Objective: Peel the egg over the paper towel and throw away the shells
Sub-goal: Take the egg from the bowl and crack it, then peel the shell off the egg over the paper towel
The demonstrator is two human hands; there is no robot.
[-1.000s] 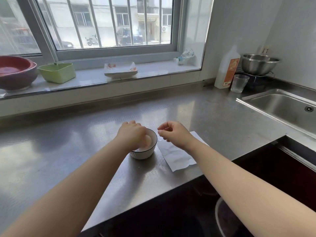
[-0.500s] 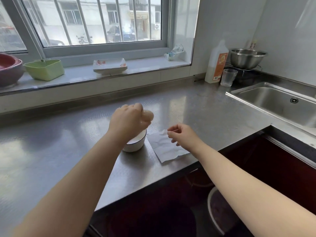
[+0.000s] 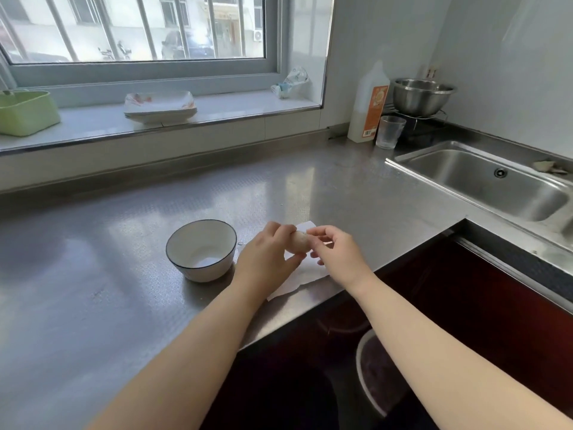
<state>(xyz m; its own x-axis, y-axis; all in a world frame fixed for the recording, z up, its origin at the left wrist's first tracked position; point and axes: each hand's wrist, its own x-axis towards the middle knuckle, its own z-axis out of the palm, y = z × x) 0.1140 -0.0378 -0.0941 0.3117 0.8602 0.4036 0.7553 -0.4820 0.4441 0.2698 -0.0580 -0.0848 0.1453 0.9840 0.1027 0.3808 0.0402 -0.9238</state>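
left hand [image 3: 266, 259]: curled round egg [image 3: 300, 242], holding it over paper towel [image 3: 305, 270] | right hand [image 3: 336, 251]: fingertips pinched at egg's right end, touching shell | paper towel: flat on bench [image 3: 124, 290] at front edge, just right of bowl [image 3: 201, 249] | bowl: white, dark rim, upright, a little water inside

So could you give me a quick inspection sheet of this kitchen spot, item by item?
Surface: steel counter, mostly bare.
Job's things: egg held above the paper towel; white bowl beside it, no egg inside.
Clutter: bottle, glass, metal bowl near the sink.
Grippers: left hand grips the egg; right hand pinches at its end.
Cables: nothing seen.
Surroundings: windowsill with plates and a green basket; bin below the counter.
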